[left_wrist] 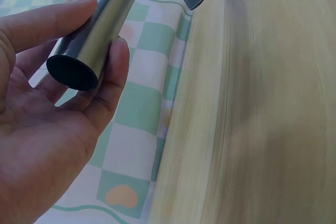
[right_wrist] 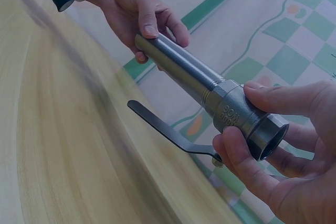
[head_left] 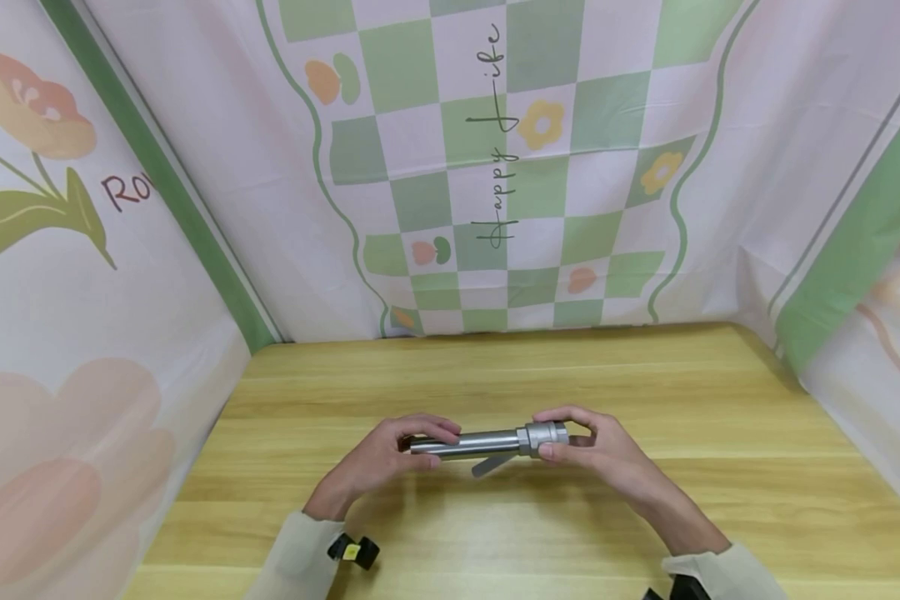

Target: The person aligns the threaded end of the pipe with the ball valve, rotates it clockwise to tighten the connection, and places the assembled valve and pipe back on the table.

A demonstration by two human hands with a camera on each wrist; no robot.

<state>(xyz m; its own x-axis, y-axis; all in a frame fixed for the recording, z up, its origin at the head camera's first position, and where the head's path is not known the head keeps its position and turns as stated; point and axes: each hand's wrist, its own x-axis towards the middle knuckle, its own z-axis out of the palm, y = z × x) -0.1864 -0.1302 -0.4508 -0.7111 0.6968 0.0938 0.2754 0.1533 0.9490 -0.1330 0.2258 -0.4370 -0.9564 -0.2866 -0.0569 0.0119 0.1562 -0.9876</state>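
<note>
A ball valve (right_wrist: 233,106) with raised lettering is joined to a smooth steel pipe (right_wrist: 181,65), and both are held above the table. My left hand (head_left: 378,454) grips the pipe near its free end, thumb on one side and fingers round the other; the dark open bore faces the left wrist camera. The valve body sits between the thumb and fingers of my right hand (head_left: 607,454), close to its hexagonal open end. A flat bent lever handle (right_wrist: 163,128) slants from the valve back alongside the pipe, apart from it.
Beneath the hands lies a wood-grain table (head_left: 307,383). A printed cloth (head_left: 540,192) with green checks hangs along its back edge, and further cloth walls (head_left: 120,333) rise at the left and right. A small black camera (head_left: 354,551) is strapped at the left wrist.
</note>
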